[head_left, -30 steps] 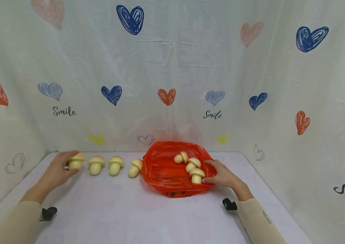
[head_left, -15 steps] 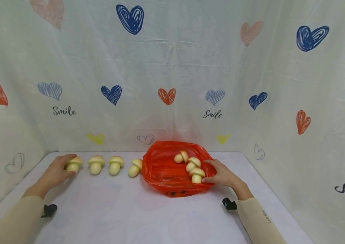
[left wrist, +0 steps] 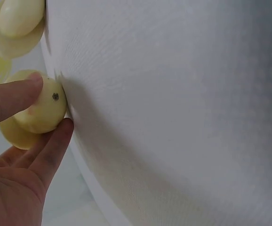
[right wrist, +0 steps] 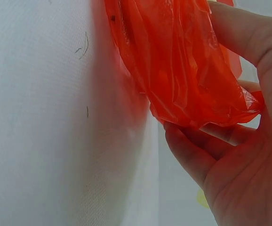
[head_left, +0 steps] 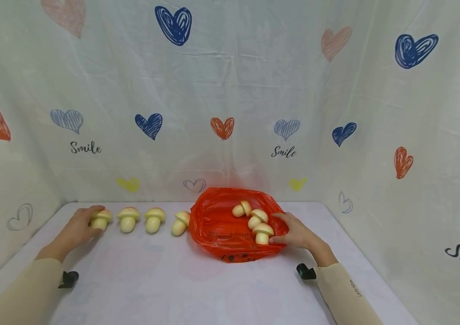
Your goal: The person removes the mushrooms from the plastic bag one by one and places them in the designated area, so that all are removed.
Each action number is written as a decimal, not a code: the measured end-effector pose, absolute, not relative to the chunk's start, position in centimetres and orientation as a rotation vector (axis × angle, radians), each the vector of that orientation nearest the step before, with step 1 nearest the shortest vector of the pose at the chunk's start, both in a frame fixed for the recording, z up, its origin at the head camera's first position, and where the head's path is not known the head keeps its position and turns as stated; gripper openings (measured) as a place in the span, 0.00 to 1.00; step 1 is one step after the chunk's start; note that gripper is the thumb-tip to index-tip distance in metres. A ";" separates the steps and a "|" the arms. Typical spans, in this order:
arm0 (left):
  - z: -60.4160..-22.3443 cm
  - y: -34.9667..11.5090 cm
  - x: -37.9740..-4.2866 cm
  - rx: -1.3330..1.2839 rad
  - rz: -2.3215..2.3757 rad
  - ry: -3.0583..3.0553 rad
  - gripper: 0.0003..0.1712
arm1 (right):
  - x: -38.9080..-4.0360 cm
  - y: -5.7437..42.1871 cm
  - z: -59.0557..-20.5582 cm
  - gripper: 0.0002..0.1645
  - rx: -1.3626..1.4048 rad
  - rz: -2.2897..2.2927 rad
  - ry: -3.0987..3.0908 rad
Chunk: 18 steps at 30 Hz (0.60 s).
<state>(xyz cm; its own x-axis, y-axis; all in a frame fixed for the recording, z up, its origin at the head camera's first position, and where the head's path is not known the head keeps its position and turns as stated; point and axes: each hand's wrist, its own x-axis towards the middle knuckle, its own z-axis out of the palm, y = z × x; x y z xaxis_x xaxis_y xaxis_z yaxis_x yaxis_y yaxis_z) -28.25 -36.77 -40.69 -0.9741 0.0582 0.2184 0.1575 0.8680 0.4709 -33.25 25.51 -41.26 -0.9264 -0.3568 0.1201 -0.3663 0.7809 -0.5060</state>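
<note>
My left hand (head_left: 78,228) pinches a pale yellow toy mushroom (head_left: 100,220) at the left end of a row on the table. In the left wrist view its thumb lies on the mushroom's stem (left wrist: 51,101), with the fingers behind and under the cap. My right hand (head_left: 297,232) holds the right side of a red plastic bag (head_left: 222,253), thumb over the rim and fingers outside. The bag lies with its mouth open, and three mushrooms (head_left: 257,218) rest inside. In the right wrist view the bag's crumpled side (right wrist: 178,70) sits between thumb and fingers.
Right of the held mushroom stand two upright mushrooms (head_left: 128,220), (head_left: 154,220). A tilted mushroom (head_left: 179,224) leans against the bag's left edge. White curtains printed with hearts rise behind the table (head_left: 181,293) and at both sides.
My left hand lowers the mushroom onto the table, drifting left and then slightly back right. The right hand and the bag stay in place.
</note>
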 end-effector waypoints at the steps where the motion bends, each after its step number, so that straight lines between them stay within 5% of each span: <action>1: -40.7 -36.8 -28.3 -0.162 -0.744 -2.846 0.37 | -33.3 25.5 -41.3 0.51 0.602 0.844 -2.947; 18: -40.7 -36.7 -28.1 -0.131 -0.736 -2.874 0.41 | -33.2 25.5 -41.1 0.50 0.601 0.844 -2.948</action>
